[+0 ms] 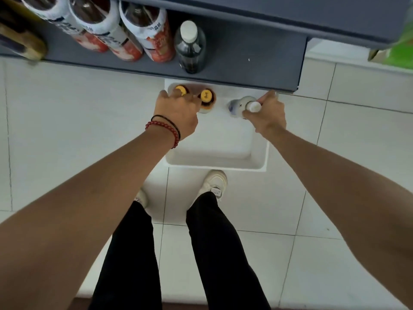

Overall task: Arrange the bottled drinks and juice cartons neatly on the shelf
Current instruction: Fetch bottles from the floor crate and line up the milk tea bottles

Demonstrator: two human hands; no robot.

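Observation:
A white bin (259, 157) sits on the floor below the grey shelf (245, 63). Two yellow-capped bottles stand at its far end. My left hand (176, 113) closes around the left yellow-capped bottle (180, 90); the other yellow-capped bottle (206, 97) stands just right of it. My right hand (267, 115) grips a white-capped bottle (242, 106) by its neck, tilted in the bin's far right part. On the shelf a dark white-capped bottle (190, 48) stands beside three large red-and-white labelled bottles (152, 30).
The shelf surface to the right of the dark bottle is bare. A higher grey shelf (290, 16) overhangs at the top. A green box (400, 48) sits at the right edge. My feet (215, 181) stand on white floor tiles just behind the bin.

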